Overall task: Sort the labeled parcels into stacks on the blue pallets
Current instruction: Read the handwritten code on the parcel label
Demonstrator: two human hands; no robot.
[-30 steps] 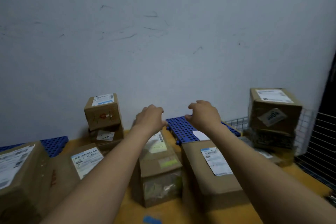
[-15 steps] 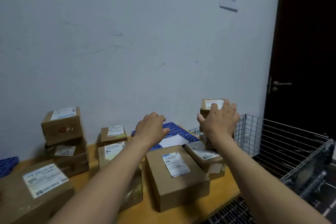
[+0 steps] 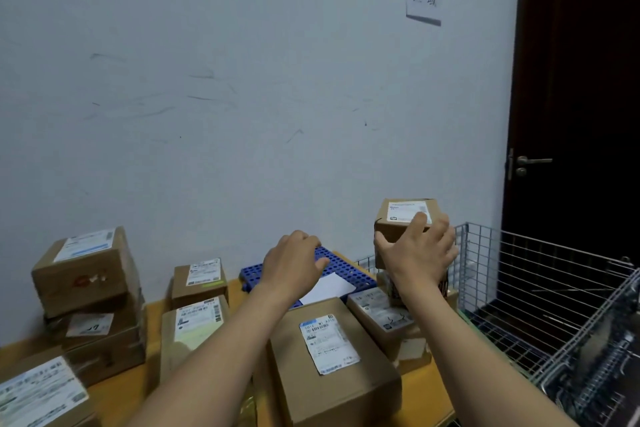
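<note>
A small brown parcel (image 3: pixel 401 215) with a white label tops a short stack at the table's right end. My right hand (image 3: pixel 419 253) lies against its front, fingers spread up over the label and thumb at its left edge. My left hand (image 3: pixel 291 263) hovers loosely curled above a blue pallet (image 3: pixel 346 270) and holds nothing. A white sheet (image 3: pixel 327 288) lies on that pallet. A large labeled parcel (image 3: pixel 332 357) sits just in front of it, with a flatter parcel (image 3: pixel 381 315) to its right.
Two stacked parcels (image 3: pixel 83 270) stand at the left by the wall. More parcels (image 3: pixel 199 279) sit mid-table and one parcel (image 3: pixel 38 392) lies front left on the yellow table (image 3: pixel 114 395). A wire cage (image 3: pixel 554 305) adjoins the table on the right, before a dark door (image 3: pixel 581 114).
The view has swung right and up. My right hand has moved from above the pallet to the small parcel on the right stack; my left hand stays over the pallet.
</note>
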